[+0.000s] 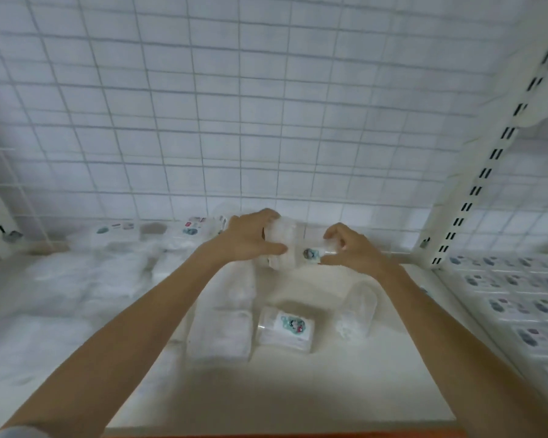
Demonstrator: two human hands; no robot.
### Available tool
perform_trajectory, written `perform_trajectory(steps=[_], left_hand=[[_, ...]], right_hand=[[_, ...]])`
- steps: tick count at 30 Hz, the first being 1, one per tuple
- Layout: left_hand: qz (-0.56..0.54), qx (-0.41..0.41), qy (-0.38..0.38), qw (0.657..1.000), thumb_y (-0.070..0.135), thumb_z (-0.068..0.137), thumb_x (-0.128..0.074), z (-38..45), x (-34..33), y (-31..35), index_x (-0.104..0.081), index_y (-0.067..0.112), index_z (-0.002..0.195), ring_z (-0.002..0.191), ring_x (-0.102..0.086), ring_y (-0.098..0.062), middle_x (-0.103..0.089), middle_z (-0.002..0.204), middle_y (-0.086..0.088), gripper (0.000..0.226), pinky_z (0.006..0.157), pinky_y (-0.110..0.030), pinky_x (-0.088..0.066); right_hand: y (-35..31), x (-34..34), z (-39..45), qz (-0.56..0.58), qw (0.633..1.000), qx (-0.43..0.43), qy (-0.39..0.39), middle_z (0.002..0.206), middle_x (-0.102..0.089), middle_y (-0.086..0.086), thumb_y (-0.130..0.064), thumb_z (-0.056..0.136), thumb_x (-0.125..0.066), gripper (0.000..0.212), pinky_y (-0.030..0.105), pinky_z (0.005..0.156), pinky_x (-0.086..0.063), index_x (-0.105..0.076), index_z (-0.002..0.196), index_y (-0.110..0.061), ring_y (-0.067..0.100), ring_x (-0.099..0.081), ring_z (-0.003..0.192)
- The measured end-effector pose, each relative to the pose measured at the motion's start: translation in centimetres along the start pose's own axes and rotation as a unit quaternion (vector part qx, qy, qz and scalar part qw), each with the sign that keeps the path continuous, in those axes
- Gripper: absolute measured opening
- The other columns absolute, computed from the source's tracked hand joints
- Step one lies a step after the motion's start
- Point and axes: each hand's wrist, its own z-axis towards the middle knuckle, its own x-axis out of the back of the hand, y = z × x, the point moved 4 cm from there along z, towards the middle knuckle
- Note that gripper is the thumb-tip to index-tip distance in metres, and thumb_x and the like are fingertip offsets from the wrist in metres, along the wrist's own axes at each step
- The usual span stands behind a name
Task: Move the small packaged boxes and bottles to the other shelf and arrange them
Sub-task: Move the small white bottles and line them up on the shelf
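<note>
Both hands reach to the back of a cream shelf [298,390]. My left hand [250,237] grips a clear packaged box [285,241] filled with white contents, thumb on its front. My right hand [351,248] pinches the right end of the same box or one touching it, near a small teal sticker [309,253]; blur hides which. Nearer to me lie another stickered box [287,328], a longer white pack [222,330] to its left, and a clear bottle-like container [358,311] to its right.
Blurred white packs [86,279] cover the shelf's left half, with stickered boxes [190,227] along the back. A wire grid wall [241,121] closes the rear. A slotted white upright [475,184] stands right, beyond it a neighbouring shelf of stickered boxes [519,298].
</note>
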Motion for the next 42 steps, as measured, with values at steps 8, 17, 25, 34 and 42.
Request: perform_trajectory(steps=[8, 17, 25, 34, 42], left_hand=[[-0.307, -0.016, 0.02, 0.951, 0.025, 0.071, -0.079, 0.6, 3.0, 0.8, -0.053, 0.015, 0.099, 0.091, -0.061, -0.015, -0.062, 0.098, 0.0, 0.04, 0.078, -0.027, -0.049], [-0.45, -0.044, 0.011, 0.892, 0.037, 0.078, -0.069, 1.2, 2.8, 1.0, -0.056, 0.019, 0.096, 0.082, -0.066, -0.013, -0.066, 0.087, -0.005, 0.028, 0.057, -0.022, -0.046], [-0.596, 0.039, -0.151, 0.788, 0.035, 0.088, -0.042, 1.9, -2.7, 4.9, -0.059, 0.011, 0.101, 0.069, -0.065, -0.018, -0.068, 0.085, -0.009, 0.032, 0.066, -0.027, -0.054], [-0.473, -0.063, -0.267, 0.837, 0.041, 0.065, -0.068, 0.8, -10.2, 15.4, -0.06, 0.01, 0.097, 0.088, -0.063, -0.024, -0.067, 0.096, -0.012, 0.046, 0.084, -0.036, -0.048], [-0.512, -0.052, -0.334, 0.79, 0.02, 0.091, -0.051, -2.3, -20.7, 29.8, -0.052, 0.016, 0.096, 0.095, -0.055, -0.027, -0.056, 0.1, -0.013, 0.006, 0.091, -0.039, -0.043]], right_hand=[[-3.9, 3.2, -2.0, 0.291, 0.949, 0.014, 0.121, 0.081, -0.066, -0.004, -0.009, 0.081, -0.068, 0.023, 0.008, 0.053, -0.042, -0.056, 0.099, -0.017, 0.0, -0.063, 0.066], [-4.2, 4.9, -5.2, 0.365, 0.909, -0.013, 0.2, 0.09, -0.063, -0.001, -0.026, 0.084, -0.064, 0.016, 0.023, 0.062, -0.051, -0.062, 0.099, -0.02, 0.014, -0.064, 0.085], [-1.6, 6.2, -11.7, 0.457, 0.851, -0.044, 0.254, 0.106, -0.064, 0.013, -0.042, 0.069, -0.073, 0.068, 0.036, 0.076, -0.056, -0.052, 0.121, -0.004, 0.028, -0.065, 0.098], [3.1, 10.9, -23.6, 0.426, 0.814, -0.143, 0.369, 0.094, -0.067, 0.012, -0.026, 0.091, -0.052, 0.027, 0.024, 0.057, -0.053, -0.057, 0.112, -0.01, 0.015, -0.068, 0.069], [8.3, 18.3, -39.5, 0.356, 0.779, -0.162, 0.49, 0.094, -0.061, 0.004, -0.019, 0.094, -0.048, 0.015, 0.033, 0.073, -0.052, -0.057, 0.106, -0.021, 0.02, -0.061, 0.085]])
